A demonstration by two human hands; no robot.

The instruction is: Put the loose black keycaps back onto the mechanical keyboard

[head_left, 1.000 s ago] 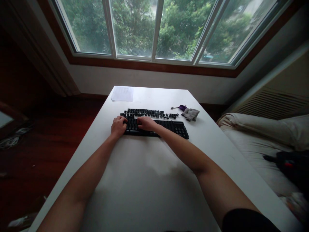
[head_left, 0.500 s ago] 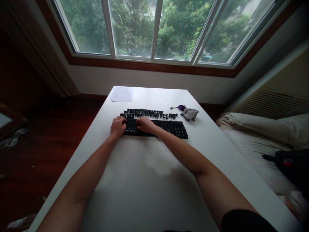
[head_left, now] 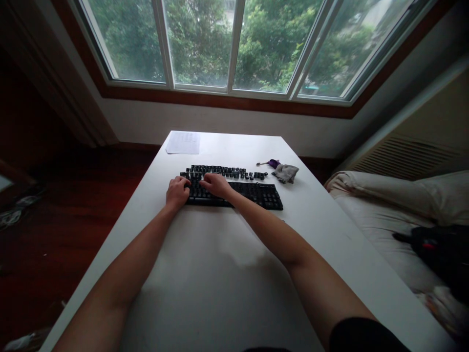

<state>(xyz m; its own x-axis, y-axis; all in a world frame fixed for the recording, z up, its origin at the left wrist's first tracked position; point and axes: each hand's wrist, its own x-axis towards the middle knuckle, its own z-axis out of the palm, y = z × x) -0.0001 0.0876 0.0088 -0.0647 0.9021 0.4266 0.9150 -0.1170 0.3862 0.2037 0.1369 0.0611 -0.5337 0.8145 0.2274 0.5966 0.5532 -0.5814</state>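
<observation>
A white table (head_left: pixel 223 259) stands here, a black keyboard (head_left: pixel 252 191) lying across it. Just beyond spread loose black keycaps (head_left: pixel 219 169); to their right, a grey cloth (head_left: pixel 286 173) beside a purple tool (head_left: pixel 273 164). Paper (head_left: pixel 183 143) lies far left.

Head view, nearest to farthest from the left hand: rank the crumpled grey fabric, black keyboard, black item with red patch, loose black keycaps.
1. Black keyboard: touching the left hand.
2. Loose black keycaps: beyond the keyboard.
3. Grey fabric: right side.
4. Black item: farthest right.

No text can be read on the white rectangular paper sheet (head_left: pixel 183 143) or long black plastic keyboard (head_left: pixel 252 191).
</observation>
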